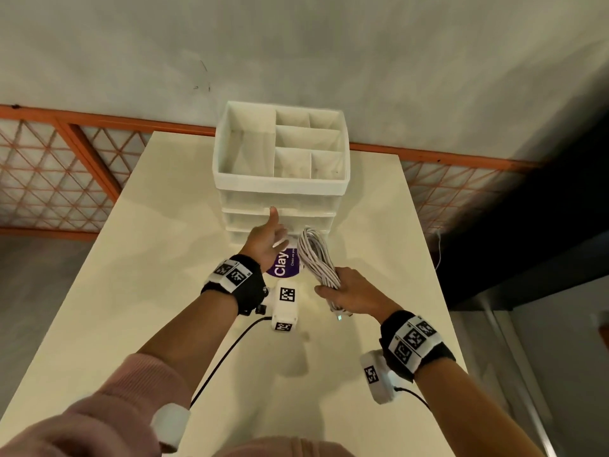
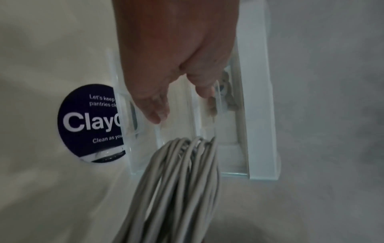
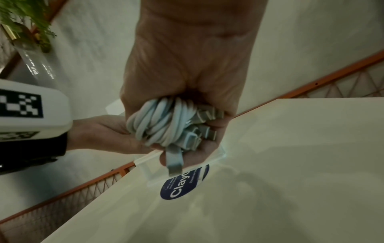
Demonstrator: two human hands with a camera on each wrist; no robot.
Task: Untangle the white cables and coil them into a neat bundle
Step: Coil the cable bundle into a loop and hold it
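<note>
My right hand (image 1: 349,291) grips a bundle of white cables (image 1: 316,258) folded into long loops. The loops stick out forward, toward the drawer unit. In the right wrist view my fist (image 3: 187,98) is closed round the cable bundle (image 3: 160,123), and several flat plugs (image 3: 205,131) poke out beside the fingers. My left hand (image 1: 268,239) reaches forward with straight fingers and holds nothing. Its fingertips (image 2: 158,115) hover at the clear drawer fronts (image 2: 182,131), just left of the cable loops (image 2: 182,180).
A white drawer unit (image 1: 280,189) with an open compartment tray on top stands at the table's far middle. A round purple sticker (image 1: 283,265) lies on the cream table (image 1: 148,275) under my hands. An orange lattice railing (image 1: 59,159) runs behind the table.
</note>
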